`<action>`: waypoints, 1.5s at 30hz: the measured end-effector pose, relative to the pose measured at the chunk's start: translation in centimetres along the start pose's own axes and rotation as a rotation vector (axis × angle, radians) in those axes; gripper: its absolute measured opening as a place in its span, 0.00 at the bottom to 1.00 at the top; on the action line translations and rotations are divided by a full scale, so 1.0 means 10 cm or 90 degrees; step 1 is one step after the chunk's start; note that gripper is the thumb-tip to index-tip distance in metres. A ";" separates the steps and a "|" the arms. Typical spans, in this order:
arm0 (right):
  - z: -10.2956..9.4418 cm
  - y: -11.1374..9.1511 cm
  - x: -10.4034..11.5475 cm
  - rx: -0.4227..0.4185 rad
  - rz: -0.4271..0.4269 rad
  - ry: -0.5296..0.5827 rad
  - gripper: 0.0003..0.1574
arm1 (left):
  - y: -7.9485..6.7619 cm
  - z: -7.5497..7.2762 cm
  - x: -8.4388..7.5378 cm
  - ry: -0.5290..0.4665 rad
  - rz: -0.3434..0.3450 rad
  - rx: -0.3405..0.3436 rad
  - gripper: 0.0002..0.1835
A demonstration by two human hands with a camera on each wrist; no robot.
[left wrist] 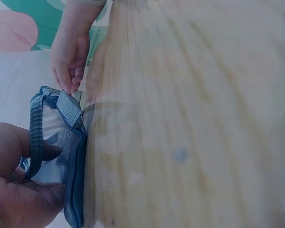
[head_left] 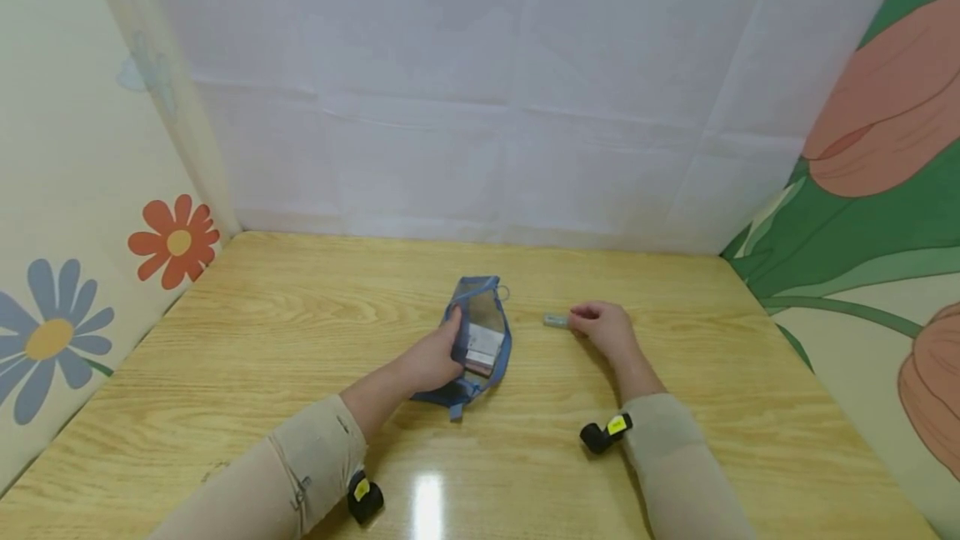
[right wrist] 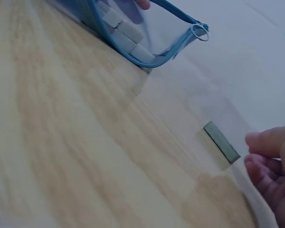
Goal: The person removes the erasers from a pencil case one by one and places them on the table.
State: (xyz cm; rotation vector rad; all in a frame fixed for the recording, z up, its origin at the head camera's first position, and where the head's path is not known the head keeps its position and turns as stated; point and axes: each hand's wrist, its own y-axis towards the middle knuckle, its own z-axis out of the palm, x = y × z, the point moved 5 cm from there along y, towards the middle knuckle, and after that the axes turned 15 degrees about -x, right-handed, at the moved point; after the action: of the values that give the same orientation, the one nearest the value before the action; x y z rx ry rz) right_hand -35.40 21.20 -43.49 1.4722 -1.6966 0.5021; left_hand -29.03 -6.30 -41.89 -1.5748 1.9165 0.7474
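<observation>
My right hand is at the right edge, fingertips just beside one end of a green bar on the table. Up top, a blue-edged pouch with a ring holds white blocks.

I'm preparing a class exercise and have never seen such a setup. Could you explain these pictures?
There is no robot here: a person works with two bare hands. The wide picture comes from a camera on the head, looking forward and down; the other two come from the left and right wrist cameras. The left hand grips a blue mesh pouch with whitish pieces inside. A grey-green bar lies on the wooden table. The right hand is at one end of it, thumb and finger slightly parted; whether it touches the bar is hard to tell.
</observation>
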 end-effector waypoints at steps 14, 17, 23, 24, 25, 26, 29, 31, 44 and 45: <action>0.21 -0.18 0.39 0.032 -0.005 0.133 0.14 | 0.00 0.00 -0.01 -0.002 -0.002 -0.002 0.51; 0.28 -0.24 0.49 0.053 -0.027 0.141 0.14 | 0.00 0.01 -0.02 -0.004 -0.005 0.000 0.51; 0.41 -0.35 0.63 0.086 -0.077 0.158 0.13 | 0.01 0.01 -0.02 -0.003 -0.008 -0.001 0.51; 0.42 -0.36 0.65 0.085 -0.087 0.157 0.12 | 0.01 0.01 -0.02 -0.006 -0.011 0.000 0.51; 0.43 -0.37 0.66 0.086 -0.089 0.158 0.12 | 0.01 0.02 -0.02 -0.006 -0.010 0.000 0.51; 0.44 -0.38 0.68 0.086 -0.092 0.156 0.11 | 0.02 0.02 -0.02 -0.009 -0.012 0.000 0.51; 0.48 -0.41 0.70 0.092 -0.095 0.154 0.10 | 0.03 0.02 -0.02 -0.009 -0.017 0.001 0.51; 0.51 -0.43 0.70 0.102 -0.088 0.148 0.11 | 0.03 0.02 -0.02 -0.005 -0.015 -0.002 0.51; 0.62 -0.50 0.70 0.163 -0.109 0.135 0.12 | 0.05 0.03 -0.04 -0.011 0.001 -0.020 0.50; 0.63 -0.51 0.70 0.168 -0.118 0.131 0.12 | 0.04 0.03 -0.04 -0.012 0.000 -0.019 0.50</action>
State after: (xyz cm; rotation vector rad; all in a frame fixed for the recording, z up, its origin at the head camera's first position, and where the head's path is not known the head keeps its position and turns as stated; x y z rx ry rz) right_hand -32.44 10.97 -42.78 1.6821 -1.3571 0.7717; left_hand -29.36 -5.70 -41.80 -1.5795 1.9000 0.7912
